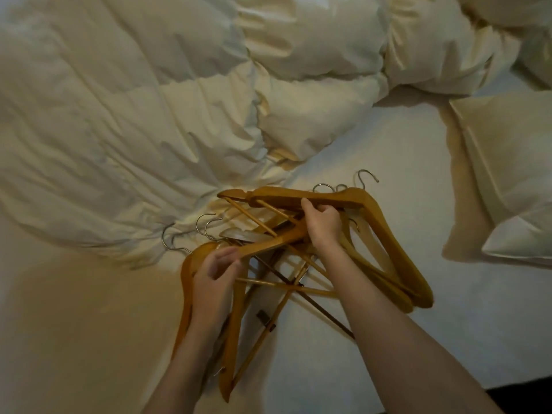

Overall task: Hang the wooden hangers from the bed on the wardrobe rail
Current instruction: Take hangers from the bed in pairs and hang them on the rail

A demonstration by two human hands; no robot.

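Several wooden hangers with metal hooks lie in a tangled pile on the white bed sheet. My left hand curls its fingers round the shoulder of a hanger at the left of the pile. My right hand grips the upper arm of another hanger near the top of the pile. Some hooks point left toward the duvet, others point up and right. No wardrobe rail is in view.
A crumpled cream duvet covers the left and top of the bed. A pillow lies at the right, with more bedding behind it. The bed's near edge and dark floor show at the bottom right.
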